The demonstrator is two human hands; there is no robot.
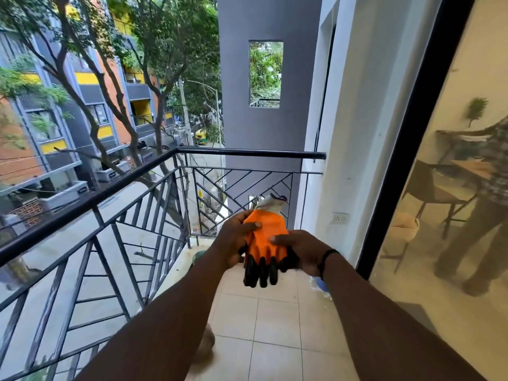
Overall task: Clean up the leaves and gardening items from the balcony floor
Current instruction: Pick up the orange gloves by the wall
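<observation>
The orange fabric gardening gloves with black rubber fingertips [265, 243] are held in the air above the beige tiled balcony floor [275, 325], pinched between the left hand [236, 240] and the right hand [301, 250], and could be dropped through the black metal railing [154, 171] nearby if either pinch is loosened.

A black railing [115, 185] faces trees [154, 50]; glass door [445, 188] right.

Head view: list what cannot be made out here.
- Gloves, head view: whether one or a pair, the left hand and right hand cover the sides.
- Green object on the balcony floor: mostly hidden by the left forearm.
- Blue object: hidden behind the right wrist.
</observation>
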